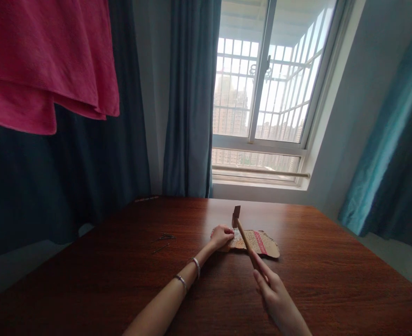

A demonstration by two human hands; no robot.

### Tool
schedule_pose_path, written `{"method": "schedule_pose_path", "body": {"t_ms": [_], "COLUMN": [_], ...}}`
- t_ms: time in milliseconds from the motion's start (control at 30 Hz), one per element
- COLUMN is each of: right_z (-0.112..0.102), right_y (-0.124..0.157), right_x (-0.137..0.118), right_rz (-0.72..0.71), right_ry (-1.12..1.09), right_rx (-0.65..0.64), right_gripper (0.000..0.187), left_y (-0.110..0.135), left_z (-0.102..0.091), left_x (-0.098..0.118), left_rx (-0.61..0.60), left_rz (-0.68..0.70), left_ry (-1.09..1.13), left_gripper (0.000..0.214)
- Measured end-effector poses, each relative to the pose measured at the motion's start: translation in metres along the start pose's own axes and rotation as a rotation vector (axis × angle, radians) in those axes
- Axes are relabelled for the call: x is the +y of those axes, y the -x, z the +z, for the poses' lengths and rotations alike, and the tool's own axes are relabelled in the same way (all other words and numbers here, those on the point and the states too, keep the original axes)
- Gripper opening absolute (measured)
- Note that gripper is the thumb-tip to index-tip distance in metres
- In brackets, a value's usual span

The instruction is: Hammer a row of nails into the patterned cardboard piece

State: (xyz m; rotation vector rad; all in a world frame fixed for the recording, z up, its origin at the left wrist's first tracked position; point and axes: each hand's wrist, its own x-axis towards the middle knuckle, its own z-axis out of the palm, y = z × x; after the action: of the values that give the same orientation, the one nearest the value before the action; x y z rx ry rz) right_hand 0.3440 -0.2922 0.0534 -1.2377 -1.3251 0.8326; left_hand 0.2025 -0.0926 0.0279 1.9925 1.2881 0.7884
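My right hand [270, 287] is closed round the wooden handle of a hammer [245, 237]. The hammer's head is raised just above the fingertips of my left hand [222, 235]. Those fingertips are pinched over a flat piece of cardboard [269, 246], holding a thin upright nail that is only faintly visible. Many small holes dot the cardboard, and a red stripe crosses its right part. To the left of my left hand, several loose nails [164, 237] lie on the table. My left wrist and forearm carry two bangles.
The brown wooden table [206, 298] reaches to the wall below a barred window [261, 93]. Blue curtains [190, 102] hang at both sides. A pink cloth [48, 60] hangs at the upper left. A small strip-like item [146, 199] lies by the far left edge.
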Motion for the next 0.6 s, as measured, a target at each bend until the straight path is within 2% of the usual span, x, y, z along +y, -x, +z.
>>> {"method": "schedule_pose_path", "body": {"t_ms": [133, 600], "right_z": [0.001, -0.001], "right_y": [0.0, -0.001], "right_x": [0.008, -0.003], "right_rz": [0.068, 0.077], "right_ry": [-0.034, -0.039], "right_rx": [-0.026, -0.013], "right_gripper": [0.056, 0.056], "left_y": [-0.002, -0.001], "left_z": [0.002, 0.001], "left_x": [-0.004, -0.002], "left_rx": [0.022, -0.001], "left_rz": [0.006, 0.012], "left_ry": [-0.007, 0.018], "left_gripper": [0.022, 0.022]}}
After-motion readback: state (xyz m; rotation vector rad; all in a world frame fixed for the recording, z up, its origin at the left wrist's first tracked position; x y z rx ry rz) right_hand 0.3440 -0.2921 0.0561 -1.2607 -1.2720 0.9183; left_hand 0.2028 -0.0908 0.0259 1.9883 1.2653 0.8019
